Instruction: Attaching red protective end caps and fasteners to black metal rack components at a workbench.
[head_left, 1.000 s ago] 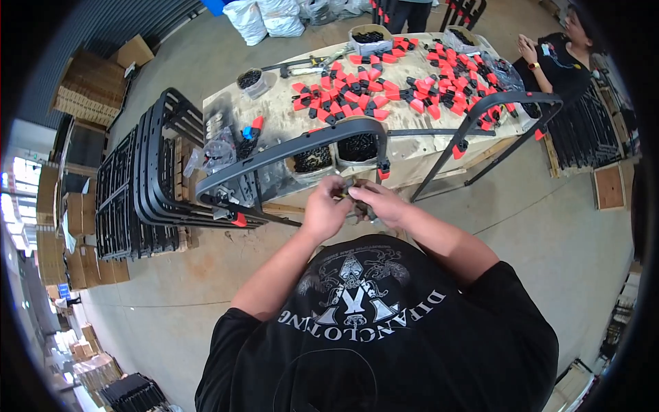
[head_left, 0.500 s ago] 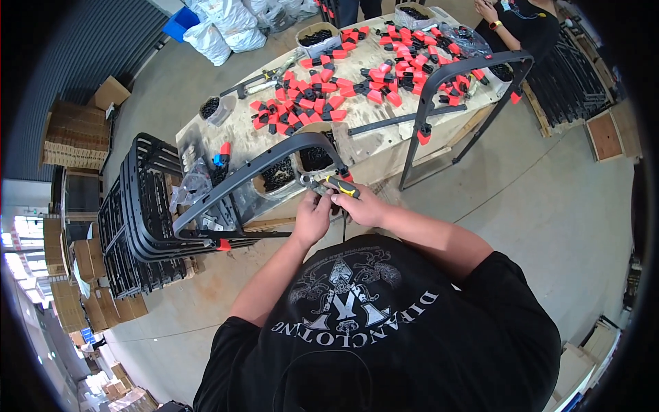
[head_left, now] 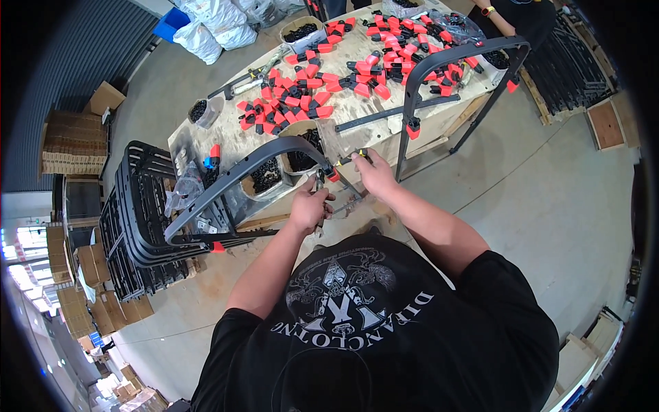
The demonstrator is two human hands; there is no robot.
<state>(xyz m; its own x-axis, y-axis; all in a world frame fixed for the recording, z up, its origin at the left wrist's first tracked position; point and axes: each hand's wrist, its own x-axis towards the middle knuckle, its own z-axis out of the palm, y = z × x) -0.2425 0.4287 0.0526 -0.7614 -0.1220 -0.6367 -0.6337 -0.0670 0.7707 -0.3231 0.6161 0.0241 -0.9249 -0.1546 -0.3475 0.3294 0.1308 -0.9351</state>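
Note:
My right hand is closed around a yellow-and-black handled screwdriver. The tool points left, toward a red-and-black plastic clip on the end of a curved black metal frame. Just left of and below that clip, my left hand grips a silver metal tool, which looks like a wrench; its lower end sticks out under my fingers. The frame rests along the near edge of the workbench. The fine contact between screwdriver and clip is too small to make out.
Many red-and-black clips cover the bench. A tub of black parts and another tub stand behind the frame. A second black frame stands at right. Stacked frames lie at left. Another person's arm shows at far right.
My hands have moved apart. The right one has risen to the right with the screwdriver, now on the clip's right side; the left has dropped slightly, holding the wrench more upright.

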